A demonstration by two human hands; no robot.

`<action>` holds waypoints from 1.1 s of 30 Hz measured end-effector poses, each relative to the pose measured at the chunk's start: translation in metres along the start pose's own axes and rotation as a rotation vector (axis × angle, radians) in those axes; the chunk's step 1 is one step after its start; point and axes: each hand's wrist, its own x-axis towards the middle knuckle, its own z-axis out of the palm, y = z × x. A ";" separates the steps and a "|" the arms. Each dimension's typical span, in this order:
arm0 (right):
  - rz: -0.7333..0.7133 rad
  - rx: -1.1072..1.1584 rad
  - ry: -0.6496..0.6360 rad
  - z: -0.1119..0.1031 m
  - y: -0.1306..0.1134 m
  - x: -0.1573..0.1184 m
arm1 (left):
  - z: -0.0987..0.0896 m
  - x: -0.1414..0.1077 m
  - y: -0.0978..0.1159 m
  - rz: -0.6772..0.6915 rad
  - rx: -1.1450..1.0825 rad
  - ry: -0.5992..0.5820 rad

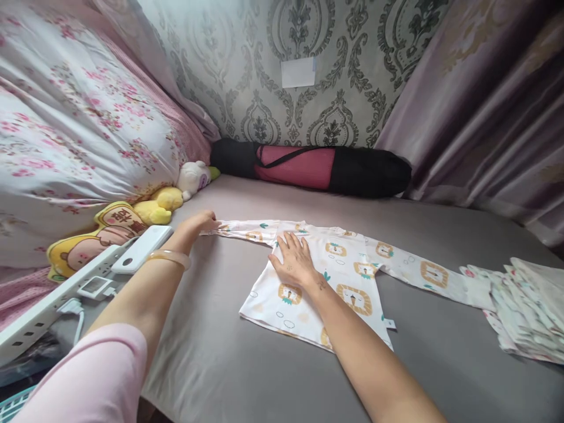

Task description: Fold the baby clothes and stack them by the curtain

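A white long-sleeved shirt (355,294) with orange lion faces and green leaves lies spread on the grey sheet (211,329). Its hem faces me and both sleeves stretch out sideways. At the far end of the left sleeve, my left hand (203,222) has its fingers closed on the cuff. My right hand (294,258) lies flat on the upper left part of the shirt body, fingers spread. The right sleeve's cuff reaches a stack of folded patterned clothes (529,305) at the right edge.
A black and pink rolled bag (295,167) lies along the wall. Plush toys (158,205) rest against floral bedding (88,129) on the left. Nearer are a white power strip (30,332), a white box-shaped device (141,249) and a plugged-in charger (94,288).
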 end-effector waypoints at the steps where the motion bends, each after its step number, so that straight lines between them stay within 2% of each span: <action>1: -0.001 -0.004 0.008 0.001 0.000 0.000 | -0.001 -0.003 0.002 -0.031 -0.001 -0.019; 5: 0.005 -0.019 0.021 0.003 0.001 0.001 | -0.010 -0.010 0.009 -0.086 0.006 -0.039; 9: 0.012 -0.029 0.009 0.002 0.000 0.002 | -0.018 -0.013 0.013 -0.138 0.026 0.081; 12: 0.005 -0.032 0.008 0.001 -0.001 0.001 | -0.011 -0.017 0.019 -0.140 0.009 0.169; 18: 0.001 -0.031 0.004 0.002 -0.001 0.000 | 0.013 -0.022 0.036 -0.202 0.012 0.247; 23: 0.000 -0.017 -0.005 0.002 -0.001 0.000 | 0.004 -0.018 0.053 -0.232 0.084 0.413; 25: 0.002 -0.010 -0.005 0.002 -0.001 0.000 | -0.001 -0.019 0.070 -0.140 0.087 0.468; 27: 0.006 -0.010 -0.007 0.002 -0.001 0.000 | 0.002 -0.023 0.097 0.089 0.008 0.448; 28: 0.007 -0.011 -0.007 0.002 -0.001 0.000 | 0.007 -0.026 0.112 0.264 -0.074 0.402; 31: 0.002 -0.009 -0.010 0.001 -0.002 0.000 | 0.031 -0.036 0.156 0.604 -0.244 0.319; 33: -0.004 -0.007 -0.013 0.000 -0.002 0.000 | 0.049 -0.041 0.173 0.709 -0.358 0.324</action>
